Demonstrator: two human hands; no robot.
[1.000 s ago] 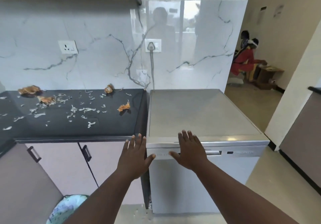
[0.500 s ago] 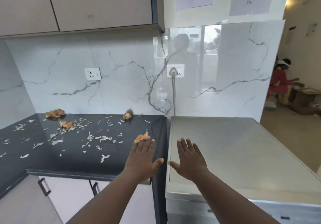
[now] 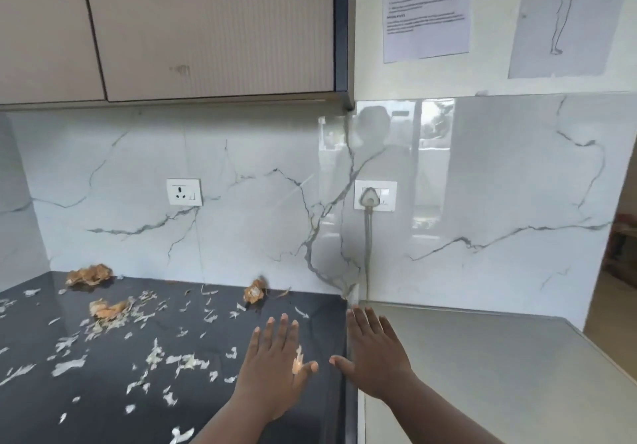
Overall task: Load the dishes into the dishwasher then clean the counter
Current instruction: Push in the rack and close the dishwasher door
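Spreading leftward across the dark counter [image 3: 41, 357]: pale peel scraps [image 3: 103, 312], all lying left of both hands. Nearer them, left hand [image 3: 275, 371], flat, fingers straight, holding nothing. Right hand [image 3: 375, 354], likewise flat and empty, over the grey dishwasher top [image 3: 482, 374]. Probably left-hand work.

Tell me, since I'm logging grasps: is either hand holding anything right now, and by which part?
Nothing is held. The left hand is spread flat above the black stone counter, the right hand above the grey dishwasher top, fingers straight.
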